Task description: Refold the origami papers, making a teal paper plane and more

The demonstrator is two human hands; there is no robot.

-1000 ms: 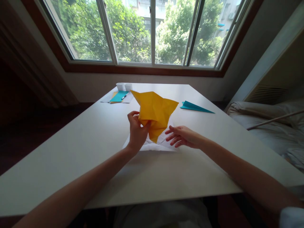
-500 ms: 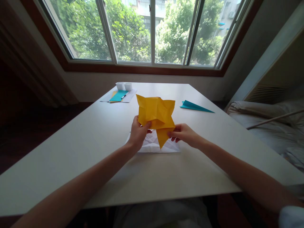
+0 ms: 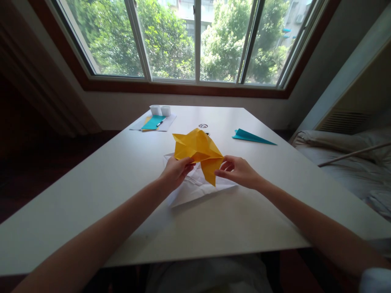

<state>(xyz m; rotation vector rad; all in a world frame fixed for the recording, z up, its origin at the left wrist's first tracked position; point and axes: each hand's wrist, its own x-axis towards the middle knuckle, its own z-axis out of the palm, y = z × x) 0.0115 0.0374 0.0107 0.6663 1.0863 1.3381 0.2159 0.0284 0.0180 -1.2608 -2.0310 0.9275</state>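
Holding yellow paper (image 3: 198,152) mid-table, above white sheet (image 3: 195,187) | left hand (image 3: 175,173) pinches its left edge, right hand (image 3: 240,171) its right | point hangs down between; both equally near

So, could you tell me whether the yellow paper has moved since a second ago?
Yes. The yellow paper has come down toward the table; its top now sits below the window sill, and both hands hold it.

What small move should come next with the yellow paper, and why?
Probably lower the yellow paper flat onto the table to press a crease. The left hand and the right hand pinch its lower edges, holding it crumpled in the air above the white sheet.
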